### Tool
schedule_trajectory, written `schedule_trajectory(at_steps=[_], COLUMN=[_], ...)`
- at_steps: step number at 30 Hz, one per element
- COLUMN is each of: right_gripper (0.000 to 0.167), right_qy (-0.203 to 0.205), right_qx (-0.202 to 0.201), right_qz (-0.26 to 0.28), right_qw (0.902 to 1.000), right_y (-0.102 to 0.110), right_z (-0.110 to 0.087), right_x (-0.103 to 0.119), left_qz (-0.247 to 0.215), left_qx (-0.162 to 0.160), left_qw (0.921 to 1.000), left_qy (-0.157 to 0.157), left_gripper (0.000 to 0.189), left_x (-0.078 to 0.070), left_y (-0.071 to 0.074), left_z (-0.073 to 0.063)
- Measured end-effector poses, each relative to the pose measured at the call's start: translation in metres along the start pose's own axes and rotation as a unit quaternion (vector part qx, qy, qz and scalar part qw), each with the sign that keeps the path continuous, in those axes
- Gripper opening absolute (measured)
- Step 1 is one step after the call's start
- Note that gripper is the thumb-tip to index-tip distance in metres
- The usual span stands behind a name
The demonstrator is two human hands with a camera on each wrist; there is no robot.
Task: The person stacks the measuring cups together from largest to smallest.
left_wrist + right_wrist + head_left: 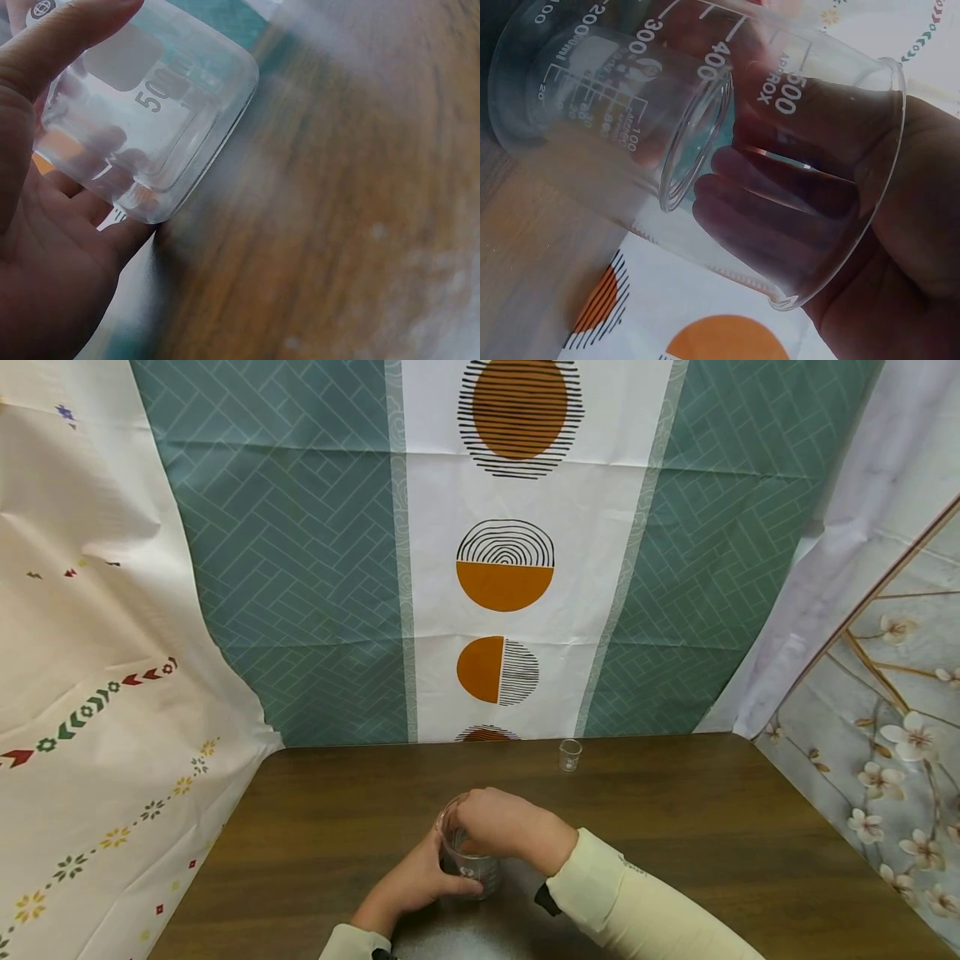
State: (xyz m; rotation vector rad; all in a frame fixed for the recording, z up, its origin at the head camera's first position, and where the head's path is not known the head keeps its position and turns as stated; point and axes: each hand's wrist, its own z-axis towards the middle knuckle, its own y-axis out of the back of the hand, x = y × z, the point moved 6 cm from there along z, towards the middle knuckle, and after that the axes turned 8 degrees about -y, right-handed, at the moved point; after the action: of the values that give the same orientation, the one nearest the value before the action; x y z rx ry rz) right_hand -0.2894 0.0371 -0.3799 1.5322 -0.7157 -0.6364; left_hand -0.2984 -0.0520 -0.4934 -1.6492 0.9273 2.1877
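A large clear glass beaker (487, 875) with white markings up to 500 stands on the table in front of me. My left hand (420, 878) grips its side, with the thumb across the near face. Inside it sits a smaller glass beaker (622, 112) with a scale up to 100, low down near the base. From above, my right hand (510, 827) reaches through the large beaker's mouth. Its fingers (780, 214) look fairly straight, with the fingertips right by the smaller beaker's rim.
Another small glass beaker (570, 755) stands near the back edge of the brown wooden table (337, 810). A green and white patterned cloth (300, 568) hangs behind the table, with patterned cloths at both sides.
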Motion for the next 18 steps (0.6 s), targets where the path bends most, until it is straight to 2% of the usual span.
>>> schedule_trajectory(at_steps=[5, 18], right_gripper=[0.022, 0.025], right_qy=[-0.002, -0.001], right_qx=[0.0, -0.01], right_qz=[-0.002, -0.002], right_qw=[1.0, 0.9999], right_y=[0.0007, 0.0057], right_z=[-0.0011, -0.0062], right_x=[0.0, 0.0008], left_qz=[0.013, 0.005], left_qx=[-0.005, -0.004], left_qw=[0.9999, 1.0], left_qy=[0.001, -0.002], left_gripper=[0.117, 0.118], left_x=[0.0002, -0.0003], left_y=[0.0002, -0.0001], left_z=[-0.0012, -0.0007])
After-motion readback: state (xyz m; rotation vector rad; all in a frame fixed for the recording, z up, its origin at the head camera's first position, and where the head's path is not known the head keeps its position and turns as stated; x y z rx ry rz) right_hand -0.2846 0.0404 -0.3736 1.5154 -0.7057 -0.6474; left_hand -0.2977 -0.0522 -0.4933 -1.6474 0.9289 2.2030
